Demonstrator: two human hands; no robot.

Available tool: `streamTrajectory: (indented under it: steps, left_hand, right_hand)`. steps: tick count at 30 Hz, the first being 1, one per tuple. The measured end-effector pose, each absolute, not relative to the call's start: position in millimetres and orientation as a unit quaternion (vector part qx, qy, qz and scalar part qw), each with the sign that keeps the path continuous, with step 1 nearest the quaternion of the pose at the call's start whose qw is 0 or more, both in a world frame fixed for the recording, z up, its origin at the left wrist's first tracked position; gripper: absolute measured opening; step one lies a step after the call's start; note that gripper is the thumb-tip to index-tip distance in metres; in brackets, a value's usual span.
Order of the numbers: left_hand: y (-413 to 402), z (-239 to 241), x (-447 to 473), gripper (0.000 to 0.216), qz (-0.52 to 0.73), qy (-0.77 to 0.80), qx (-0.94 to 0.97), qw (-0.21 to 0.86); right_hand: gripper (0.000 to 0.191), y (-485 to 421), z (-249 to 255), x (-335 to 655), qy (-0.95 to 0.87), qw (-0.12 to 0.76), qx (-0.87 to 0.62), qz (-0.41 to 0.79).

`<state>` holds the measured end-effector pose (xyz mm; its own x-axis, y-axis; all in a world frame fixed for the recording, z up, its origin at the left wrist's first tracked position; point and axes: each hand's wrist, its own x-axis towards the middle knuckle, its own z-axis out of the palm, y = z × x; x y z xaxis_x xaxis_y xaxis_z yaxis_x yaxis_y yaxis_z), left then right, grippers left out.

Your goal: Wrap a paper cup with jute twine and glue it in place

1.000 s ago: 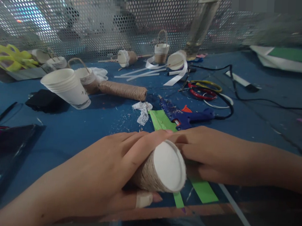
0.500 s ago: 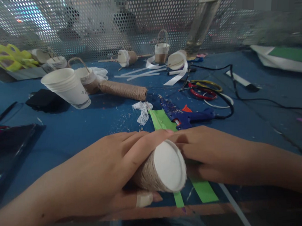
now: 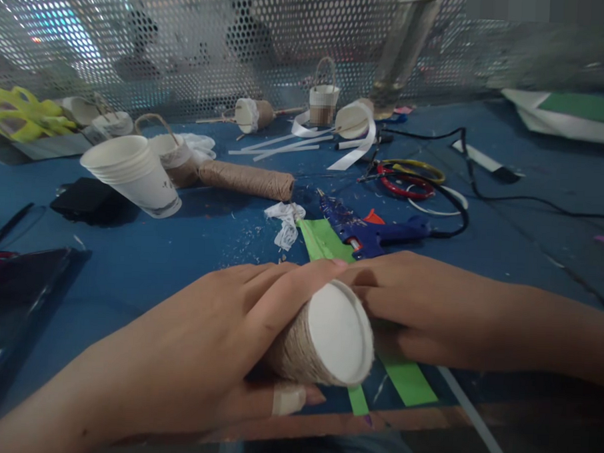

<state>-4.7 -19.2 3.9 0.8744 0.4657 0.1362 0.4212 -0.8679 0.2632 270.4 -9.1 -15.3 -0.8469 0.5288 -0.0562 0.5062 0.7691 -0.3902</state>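
A paper cup (image 3: 341,333) wrapped in brown twine lies on its side near the table's front edge, its white bottom facing me. My left hand (image 3: 238,317) is wrapped around it, thumb below and fingers over the top; the thumb bears a beige plaster. Against the cup's far right side, my right hand (image 3: 403,304) is closed with curled fingers, and the fingertips are hidden behind the cup. Green paper strips (image 3: 408,381) lie under the hands. Just beyond my right hand rests a blue glue gun (image 3: 372,229).
A roll of twine (image 3: 246,180), a stack of paper cups (image 3: 134,176) and a crumpled white tissue (image 3: 286,222) lie ahead. Small twine-wrapped cup baskets (image 3: 323,104) stand farther back. Coiled wires (image 3: 409,181) and a black cable (image 3: 523,204) spread right. A perforated metal screen (image 3: 189,48) bounds the back.
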Motion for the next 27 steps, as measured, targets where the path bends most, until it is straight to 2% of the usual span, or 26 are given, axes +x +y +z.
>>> streamTrajectory:
  steps: [27]
  left_hand:
    - [-20.1,4.0,-2.3,0.081,0.107,0.223,0.961,0.125]
  right_hand:
    - [0.017,-9.7,-13.7,270.6,-0.939,0.037,-0.275,0.203]
